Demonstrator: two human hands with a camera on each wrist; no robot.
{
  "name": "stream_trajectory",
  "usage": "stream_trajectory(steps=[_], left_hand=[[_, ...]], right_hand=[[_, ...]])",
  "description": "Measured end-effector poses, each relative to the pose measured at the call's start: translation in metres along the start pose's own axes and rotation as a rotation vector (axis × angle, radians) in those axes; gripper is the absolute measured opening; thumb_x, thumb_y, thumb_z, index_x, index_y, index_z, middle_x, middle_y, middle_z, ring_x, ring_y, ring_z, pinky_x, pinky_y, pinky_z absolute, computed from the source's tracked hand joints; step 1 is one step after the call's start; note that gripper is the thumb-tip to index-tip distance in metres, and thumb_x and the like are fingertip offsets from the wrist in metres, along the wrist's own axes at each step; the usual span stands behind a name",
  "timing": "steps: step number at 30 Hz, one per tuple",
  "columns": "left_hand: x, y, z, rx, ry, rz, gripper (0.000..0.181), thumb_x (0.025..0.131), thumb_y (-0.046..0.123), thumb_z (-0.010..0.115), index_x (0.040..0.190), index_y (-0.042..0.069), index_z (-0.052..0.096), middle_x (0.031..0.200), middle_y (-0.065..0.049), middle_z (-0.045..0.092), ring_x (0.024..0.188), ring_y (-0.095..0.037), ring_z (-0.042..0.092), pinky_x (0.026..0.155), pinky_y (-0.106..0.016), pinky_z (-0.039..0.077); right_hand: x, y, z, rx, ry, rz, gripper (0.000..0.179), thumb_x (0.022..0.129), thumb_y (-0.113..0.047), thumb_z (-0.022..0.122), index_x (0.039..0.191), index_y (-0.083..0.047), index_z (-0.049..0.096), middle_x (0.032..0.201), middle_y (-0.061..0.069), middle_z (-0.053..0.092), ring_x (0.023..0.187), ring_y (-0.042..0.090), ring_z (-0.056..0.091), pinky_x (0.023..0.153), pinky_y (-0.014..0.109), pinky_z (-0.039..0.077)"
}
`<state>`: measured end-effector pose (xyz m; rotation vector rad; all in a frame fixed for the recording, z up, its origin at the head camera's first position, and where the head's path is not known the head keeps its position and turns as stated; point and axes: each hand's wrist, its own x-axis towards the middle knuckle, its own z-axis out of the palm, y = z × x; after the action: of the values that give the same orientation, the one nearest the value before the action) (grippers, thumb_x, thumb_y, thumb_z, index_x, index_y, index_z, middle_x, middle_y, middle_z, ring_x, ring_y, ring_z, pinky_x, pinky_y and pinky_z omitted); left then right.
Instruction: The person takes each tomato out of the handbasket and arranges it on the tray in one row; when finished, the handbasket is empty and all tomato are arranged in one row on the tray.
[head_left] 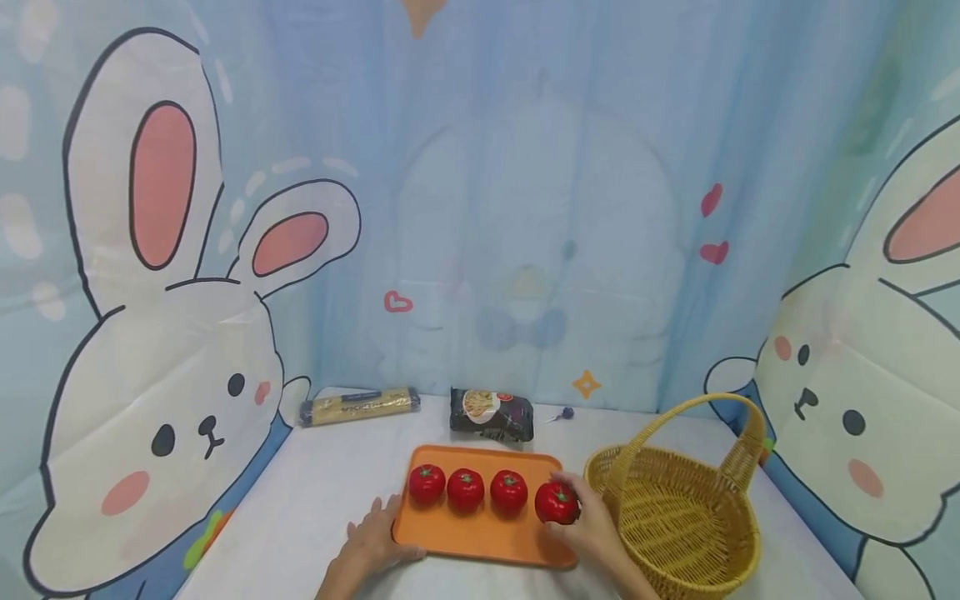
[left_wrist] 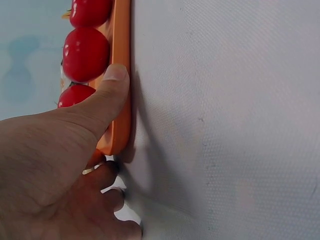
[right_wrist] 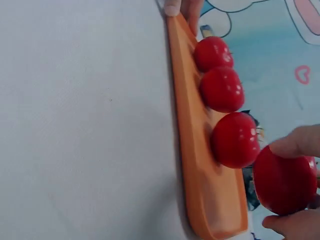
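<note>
A shallow orange tray [head_left: 480, 542] lies on the white table with three red tomatoes [head_left: 466, 490] in a row on it. My left hand [head_left: 372, 540] holds the tray's near left corner, the thumb on the front rim and the fingers along the left side. At the tray's right end, my right hand [head_left: 596, 527] grips another red tomato [head_left: 556, 502] between thumb and fingers. The right wrist view shows this tomato [right_wrist: 282, 182] raised above the tray surface, apart from the tray floor. Part of it is hidden by the fingers.
Just right of the tray stands a yellow wicker basket [head_left: 750, 542] with a tall arched handle. Behind the tray lie a dark food packet [head_left: 492, 415], a long yellowish pack [head_left: 362, 407] and a small dark blue item [head_left: 566, 413]. A rabbit-printed curtain [head_left: 525, 208] encloses the table.
</note>
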<state>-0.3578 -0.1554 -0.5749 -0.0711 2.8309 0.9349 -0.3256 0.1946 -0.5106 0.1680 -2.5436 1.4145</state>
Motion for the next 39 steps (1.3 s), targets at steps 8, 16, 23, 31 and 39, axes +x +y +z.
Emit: stream_trajectory(steps=[8, 16, 23, 31, 39], left_hand=[[-0.023, 0.019, -0.015, -0.001, -0.024, 0.002, 0.105, 0.079, 0.040, 0.097, 0.159, -0.003, 0.046, 0.162, -0.032, 0.046, 0.157, -0.053, 0.029, 0.125, -0.080, 0.012], [-0.036, 0.030, -0.025, 0.005, -0.017, 0.006, 0.098, 0.080, 0.034, 0.097, 0.157, -0.004, 0.049, 0.159, -0.034, 0.048, 0.155, -0.055, 0.032, 0.123, -0.081, 0.016], [-0.033, 0.028, -0.023, 0.003, -0.021, 0.004, 0.099, 0.081, 0.035, 0.097, 0.157, -0.004, 0.048, 0.159, -0.033, 0.048, 0.156, -0.055, 0.031, 0.124, -0.080, 0.015], [-0.031, 0.029, -0.023, 0.000, -0.022, -0.004, 0.101, 0.080, 0.036, 0.097, 0.158, -0.005, 0.047, 0.159, -0.033, 0.048, 0.156, -0.054, 0.030, 0.124, -0.080, 0.014], [-0.034, 0.031, -0.023, 0.018, -0.022, -0.014, 0.098, 0.081, 0.035, 0.097, 0.157, -0.004, 0.048, 0.159, -0.034, 0.048, 0.155, -0.055, 0.032, 0.124, -0.080, 0.017]], right_hand=[[0.013, 0.013, 0.018, -0.005, 0.052, 0.004, 0.076, 0.076, 0.018, 0.084, 0.145, 0.006, 0.055, 0.145, 0.029, 0.061, 0.140, 0.052, 0.054, 0.117, 0.071, 0.042], [0.022, 0.022, 0.022, -0.068, 0.042, 0.041, 0.078, 0.077, 0.018, 0.084, 0.147, 0.008, 0.052, 0.146, 0.034, 0.057, 0.140, 0.056, 0.052, 0.118, 0.074, 0.038], [0.026, 0.029, 0.026, -0.103, 0.043, 0.016, 0.076, 0.075, 0.019, 0.085, 0.144, 0.011, 0.053, 0.144, 0.034, 0.058, 0.139, 0.055, 0.053, 0.118, 0.072, 0.040], [0.033, 0.029, 0.031, -0.185, 0.039, 0.061, 0.076, 0.081, 0.013, 0.085, 0.149, 0.008, 0.050, 0.147, 0.034, 0.056, 0.140, 0.053, 0.052, 0.118, 0.071, 0.040], [0.035, 0.027, 0.037, -0.198, 0.037, 0.115, 0.078, 0.085, 0.010, 0.083, 0.152, 0.009, 0.045, 0.150, 0.036, 0.052, 0.142, 0.055, 0.049, 0.119, 0.072, 0.039]])
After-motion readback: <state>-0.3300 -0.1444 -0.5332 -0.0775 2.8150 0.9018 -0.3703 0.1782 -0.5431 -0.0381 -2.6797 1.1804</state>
